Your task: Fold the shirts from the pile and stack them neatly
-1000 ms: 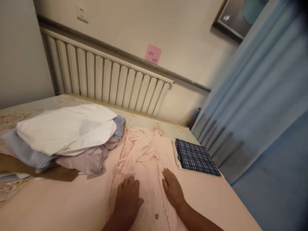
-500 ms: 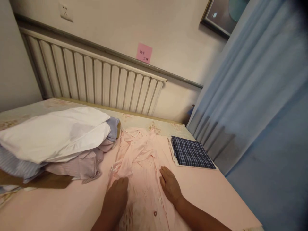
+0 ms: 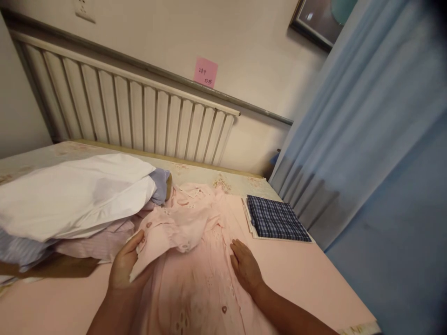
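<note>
A pink blouse (image 3: 195,274) with small eyelet embroidery lies spread on the pink cloth, several creases in its upper part. My left hand (image 3: 125,260) grips the end of its sleeve (image 3: 164,228), thumb on top, and holds it raised off the body toward the left. The fingers under the fabric are hidden. On the blouse's right edge rests my right hand (image 3: 246,265), fingers extended and lying flat. The lower part of the blouse runs out of view at the bottom.
A heap of clothes with a white garment (image 3: 80,195) on top lies left, over a brown box edge (image 3: 77,267). Folded dark plaid fabric (image 3: 277,217) sits on the right. Beyond are a radiator (image 3: 139,111), a blue curtain (image 3: 349,125) and a pink note (image 3: 206,72).
My left hand has moved left and up, turned over, and now lifts the sleeve that lay across the blouse. My right hand stays in place. The view has shifted slightly.
</note>
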Action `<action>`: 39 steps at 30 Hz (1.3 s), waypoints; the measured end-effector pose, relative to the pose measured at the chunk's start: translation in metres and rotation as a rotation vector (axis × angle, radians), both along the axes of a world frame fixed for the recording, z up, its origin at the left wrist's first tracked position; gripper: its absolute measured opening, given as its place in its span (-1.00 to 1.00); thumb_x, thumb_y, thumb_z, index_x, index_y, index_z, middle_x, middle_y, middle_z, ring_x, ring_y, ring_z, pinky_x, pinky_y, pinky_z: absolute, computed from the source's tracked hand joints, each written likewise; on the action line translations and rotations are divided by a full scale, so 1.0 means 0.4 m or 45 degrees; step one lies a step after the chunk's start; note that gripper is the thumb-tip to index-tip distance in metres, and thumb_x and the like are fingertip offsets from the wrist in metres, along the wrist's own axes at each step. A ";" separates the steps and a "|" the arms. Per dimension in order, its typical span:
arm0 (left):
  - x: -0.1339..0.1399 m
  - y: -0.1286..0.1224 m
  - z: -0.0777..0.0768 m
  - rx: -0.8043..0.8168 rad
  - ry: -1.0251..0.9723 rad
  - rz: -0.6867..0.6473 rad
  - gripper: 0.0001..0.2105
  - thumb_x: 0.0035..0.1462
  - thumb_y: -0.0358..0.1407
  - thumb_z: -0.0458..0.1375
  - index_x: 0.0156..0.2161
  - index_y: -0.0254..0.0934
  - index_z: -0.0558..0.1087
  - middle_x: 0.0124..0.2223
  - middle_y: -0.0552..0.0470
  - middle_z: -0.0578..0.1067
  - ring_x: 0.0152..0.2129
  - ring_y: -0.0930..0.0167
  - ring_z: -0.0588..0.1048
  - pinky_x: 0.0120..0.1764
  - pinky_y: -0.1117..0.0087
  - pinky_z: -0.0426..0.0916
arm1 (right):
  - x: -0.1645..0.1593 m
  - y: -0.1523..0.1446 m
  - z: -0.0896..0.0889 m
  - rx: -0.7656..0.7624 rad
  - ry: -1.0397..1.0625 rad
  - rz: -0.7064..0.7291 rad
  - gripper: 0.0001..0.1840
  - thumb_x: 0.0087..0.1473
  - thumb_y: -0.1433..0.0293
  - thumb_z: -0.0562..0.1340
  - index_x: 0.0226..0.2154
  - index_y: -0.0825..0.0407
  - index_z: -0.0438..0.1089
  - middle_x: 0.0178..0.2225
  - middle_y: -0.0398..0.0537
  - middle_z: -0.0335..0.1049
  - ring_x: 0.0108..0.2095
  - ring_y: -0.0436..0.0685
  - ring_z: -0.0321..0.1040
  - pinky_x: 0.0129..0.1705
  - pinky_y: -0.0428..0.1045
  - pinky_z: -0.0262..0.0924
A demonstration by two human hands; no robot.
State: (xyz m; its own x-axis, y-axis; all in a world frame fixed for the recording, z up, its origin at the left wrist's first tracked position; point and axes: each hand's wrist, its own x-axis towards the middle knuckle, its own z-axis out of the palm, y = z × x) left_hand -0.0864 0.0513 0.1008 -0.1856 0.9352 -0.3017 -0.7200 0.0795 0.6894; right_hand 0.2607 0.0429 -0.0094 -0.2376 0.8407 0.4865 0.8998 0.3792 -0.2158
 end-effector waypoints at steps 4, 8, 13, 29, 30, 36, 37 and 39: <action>0.009 0.005 0.006 0.005 -0.295 -0.101 -0.69 0.11 -0.46 0.00 -0.06 -0.31 0.46 -0.39 0.03 0.60 -0.39 0.35 0.59 -0.17 0.29 0.49 | 0.001 0.001 -0.003 0.002 -0.007 0.001 -0.58 0.17 0.45 0.04 0.07 0.02 0.33 0.12 0.03 0.29 0.18 0.19 0.15 0.21 0.23 0.09; 0.003 0.005 0.002 0.015 -0.400 -0.095 -0.64 0.07 -0.47 0.05 0.00 -0.35 0.43 -0.36 -0.02 0.62 -0.35 0.30 0.60 -0.14 0.30 0.49 | 0.002 0.000 -0.003 0.001 -0.010 -0.001 -0.58 0.17 0.45 0.05 0.07 0.05 0.33 0.13 0.05 0.29 0.18 0.19 0.14 0.21 0.23 0.09; -0.005 0.006 0.020 0.151 -0.381 -0.006 -0.60 0.05 -0.48 0.10 0.04 -0.33 0.42 -0.24 -0.04 0.62 -0.32 0.31 0.60 -0.10 0.31 0.47 | 0.000 -0.002 0.003 -0.004 -0.012 0.002 -0.57 0.16 0.46 0.05 0.07 0.07 0.33 0.12 0.07 0.29 0.18 0.19 0.14 0.21 0.23 0.08; 0.093 -0.033 0.000 0.124 0.079 -0.343 -0.60 -0.10 -0.23 0.30 -0.10 -0.32 0.49 -0.47 0.04 0.59 -0.48 0.30 0.58 -0.44 0.40 0.46 | -0.069 -0.028 0.115 -0.390 0.795 -0.030 -0.65 0.13 0.17 0.15 -0.15 0.02 0.46 -0.12 0.06 0.47 -0.06 0.22 0.38 0.04 0.13 0.24; 0.107 -0.038 -0.003 0.185 0.113 -0.411 -0.57 -0.09 -0.20 0.30 -0.07 -0.32 0.48 -0.44 0.03 0.59 -0.46 0.30 0.57 -0.44 0.40 0.44 | -0.091 -0.037 0.134 -0.488 0.971 -0.021 -0.62 0.12 0.11 0.15 -0.21 0.03 0.47 -0.19 0.04 0.49 -0.12 0.21 0.41 -0.02 0.11 0.27; 0.194 -0.063 -0.041 0.513 0.425 -0.886 -0.49 0.05 -0.15 0.19 0.10 -0.29 0.37 -0.19 -0.04 0.57 -0.27 0.30 0.51 -0.20 0.33 0.37 | -0.203 -0.096 0.201 -0.984 1.784 0.170 -0.42 -0.02 -0.09 0.22 -0.22 0.09 0.43 -0.33 0.04 0.47 -0.34 0.15 0.44 -0.22 0.07 0.32; 0.207 -0.067 -0.048 0.514 0.491 -0.945 -0.50 0.06 -0.15 0.17 0.11 -0.28 0.37 -0.18 -0.03 0.57 -0.26 0.30 0.50 -0.17 0.32 0.36 | -0.212 -0.103 0.209 -1.031 1.852 0.207 -0.41 0.00 -0.10 0.21 -0.21 0.09 0.43 -0.35 0.03 0.47 -0.35 0.14 0.44 -0.24 0.06 0.31; 0.229 -0.078 -0.058 0.528 0.630 -1.039 -0.53 0.07 -0.18 0.15 0.11 -0.26 0.37 -0.12 -0.03 0.55 -0.20 0.29 0.48 -0.12 0.30 0.34 | -0.221 -0.110 0.223 -1.114 1.949 0.237 -0.39 0.02 -0.12 0.17 -0.24 0.11 0.42 -0.42 0.02 0.45 -0.38 0.14 0.43 -0.30 0.03 0.30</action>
State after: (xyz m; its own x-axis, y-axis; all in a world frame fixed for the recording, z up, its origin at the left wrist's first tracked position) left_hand 0.0053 0.0202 0.0775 0.5345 0.8451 0.0099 -0.1833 0.1045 0.9775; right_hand 0.1725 -0.0012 0.0798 -0.1569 0.9691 -0.1902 -0.3199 -0.2321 -0.9186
